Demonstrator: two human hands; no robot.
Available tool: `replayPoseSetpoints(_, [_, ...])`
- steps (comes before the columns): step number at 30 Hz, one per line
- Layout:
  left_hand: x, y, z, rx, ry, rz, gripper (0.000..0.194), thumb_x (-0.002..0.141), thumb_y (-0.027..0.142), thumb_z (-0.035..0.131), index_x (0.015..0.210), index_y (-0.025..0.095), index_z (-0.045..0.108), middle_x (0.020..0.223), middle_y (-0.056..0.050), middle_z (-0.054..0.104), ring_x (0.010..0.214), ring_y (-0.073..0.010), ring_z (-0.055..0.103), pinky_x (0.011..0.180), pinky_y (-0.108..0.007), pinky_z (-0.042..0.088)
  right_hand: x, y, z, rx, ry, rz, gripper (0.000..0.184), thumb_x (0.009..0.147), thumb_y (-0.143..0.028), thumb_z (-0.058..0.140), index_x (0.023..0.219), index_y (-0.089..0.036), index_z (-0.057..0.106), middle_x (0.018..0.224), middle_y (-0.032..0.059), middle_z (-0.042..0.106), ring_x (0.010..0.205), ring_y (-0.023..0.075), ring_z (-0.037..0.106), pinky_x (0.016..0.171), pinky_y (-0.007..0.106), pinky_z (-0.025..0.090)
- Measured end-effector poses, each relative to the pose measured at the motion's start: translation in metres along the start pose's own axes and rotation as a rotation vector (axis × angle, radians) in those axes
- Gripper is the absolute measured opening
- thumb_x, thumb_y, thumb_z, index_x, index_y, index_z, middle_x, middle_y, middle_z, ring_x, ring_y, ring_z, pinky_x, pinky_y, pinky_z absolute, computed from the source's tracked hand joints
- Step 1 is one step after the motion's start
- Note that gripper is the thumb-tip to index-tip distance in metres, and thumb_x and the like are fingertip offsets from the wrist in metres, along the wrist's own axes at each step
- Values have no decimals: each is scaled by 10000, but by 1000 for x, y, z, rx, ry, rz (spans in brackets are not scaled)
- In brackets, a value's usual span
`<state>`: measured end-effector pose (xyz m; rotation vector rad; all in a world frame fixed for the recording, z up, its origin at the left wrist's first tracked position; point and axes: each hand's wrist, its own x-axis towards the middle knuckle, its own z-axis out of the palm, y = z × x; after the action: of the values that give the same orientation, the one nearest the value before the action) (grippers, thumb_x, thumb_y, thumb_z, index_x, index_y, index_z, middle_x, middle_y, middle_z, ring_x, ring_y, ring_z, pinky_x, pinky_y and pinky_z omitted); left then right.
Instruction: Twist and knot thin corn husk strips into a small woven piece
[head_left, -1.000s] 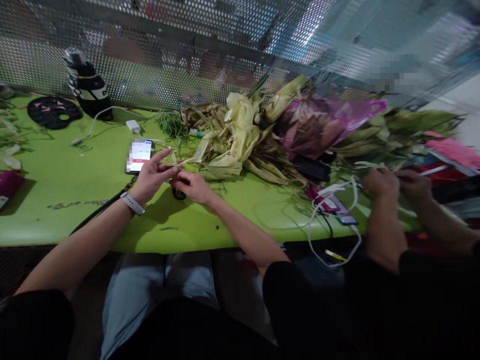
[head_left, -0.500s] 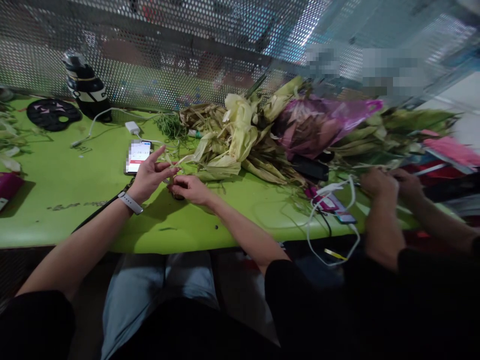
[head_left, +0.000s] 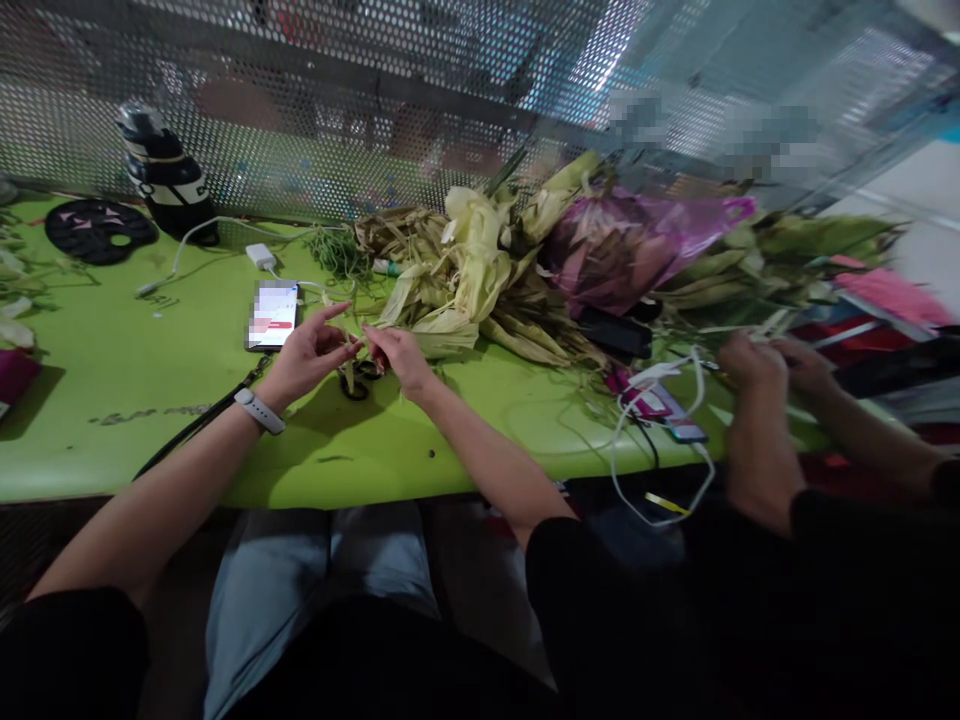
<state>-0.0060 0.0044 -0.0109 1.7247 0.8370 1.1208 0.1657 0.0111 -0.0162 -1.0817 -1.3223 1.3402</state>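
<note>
My left hand (head_left: pixel 311 348) pinches a thin pale strip of corn husk (head_left: pixel 348 368) with thumb and fingertips, one finger stretched out. My right hand (head_left: pixel 399 360) is closed at the same strip, its fingertips almost meeting those of the left. Just below the hands lie black-handled scissors (head_left: pixel 357 386), partly covered by the strip. A lit phone (head_left: pixel 273 318) is beside my left hand. Behind my right hand spreads a heap of corn husks (head_left: pixel 480 260), pale green and brown.
A black bottle (head_left: pixel 169 185) and a black mask-shaped item (head_left: pixel 99 230) stand at the back left of the green table (head_left: pixel 150 450). A purple plastic bag (head_left: pixel 615 250) lies among the husks. At right, another person's hands (head_left: pixel 754 365) work near a white cable (head_left: pixel 619 440).
My right hand has moved up and slightly right, uncovering the scissors below. My left hand stays near the same place with its fingers curled in a little more.
</note>
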Motion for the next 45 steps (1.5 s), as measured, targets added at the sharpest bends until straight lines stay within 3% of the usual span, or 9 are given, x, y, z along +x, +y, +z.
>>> replayPoseSetpoints(4, [0, 2, 1, 38, -13, 10, 635, 814, 238, 712, 1382, 126, 452, 778, -18, 642, 720, -124, 632, 671, -253, 523, 2, 5, 2, 56, -58, 79, 556, 761, -663, 640, 513, -189, 486, 386, -64, 411, 352, 58, 359, 380, 222, 271])
replayPoseSetpoints(13, [-2, 8, -1, 72, -53, -33, 758, 815, 215, 695, 1469, 160, 315, 779, -18, 661, 744, -138, 651, 661, -241, 500, 2, 8, 2, -20, 54, 35, 497, 825, -546, 589, 495, -189, 482, 379, -60, 401, 364, 60, 359, 408, 219, 277])
replayPoseSetpoints(20, [-4, 1, 2, 73, -141, -70, 1000, 757, 208, 750, 1552, 159, 145, 814, -56, 715, 773, -170, 690, 733, -294, 547, 3, 4, -8, -74, 5, -171, 269, 810, -450, 605, 860, -191, 660, 904, 14, 686, 881, 127, 618, 783, 245, 475])
replayPoseSetpoints(23, [-3, -3, 4, 21, -156, -56, 1052, 743, 185, 759, 1564, 179, 101, 894, -90, 740, 839, -185, 714, 807, -326, 563, 4, 8, -1, 0, -86, -119, 266, 727, -419, 712, 853, -190, 665, 884, 13, 689, 850, 133, 620, 818, 278, 488])
replayPoseSetpoints(26, [-3, -3, 5, -17, -114, -95, 1088, 716, 187, 787, 1565, 162, 107, 918, -118, 749, 855, -211, 724, 801, -344, 576, 5, 11, 3, 95, -40, -80, 259, 687, -380, 766, 818, -193, 644, 816, -3, 669, 785, 116, 607, 782, 272, 496])
replayPoseSetpoints(32, [-3, 3, 3, 57, -66, -101, 971, 729, 214, 790, 1538, 181, 254, 911, -109, 758, 852, -215, 731, 779, -336, 587, 5, 10, 5, 180, 135, -81, 272, 701, -381, 783, 761, -194, 595, 759, -16, 634, 764, 104, 583, 766, 246, 491])
replayPoseSetpoints(38, [-3, 4, 3, -30, -69, -119, 871, 761, 229, 766, 1508, 201, 317, 952, -99, 748, 862, -195, 723, 741, -296, 583, 9, 12, 1, 219, 101, -52, 293, 702, -399, 779, 773, -186, 592, 711, -27, 615, 684, 94, 573, 704, 236, 486])
replayPoseSetpoints(42, [0, 6, 0, -146, 92, -189, 620, 846, 288, 687, 1398, 195, 422, 998, -105, 717, 789, -174, 717, 575, -233, 542, 11, 11, -4, 258, 149, -67, 318, 691, -418, 781, 806, -195, 586, 755, -33, 622, 708, 92, 585, 731, 237, 501])
replayPoseSetpoints(45, [3, 3, -3, -116, 251, -222, 338, 879, 387, 639, 1117, 163, 555, 884, -70, 684, 671, -132, 672, 499, -205, 483, 11, 12, -5, 267, 175, -74, 326, 693, -424, 774, 821, -200, 575, 772, -33, 619, 718, 92, 590, 754, 248, 516])
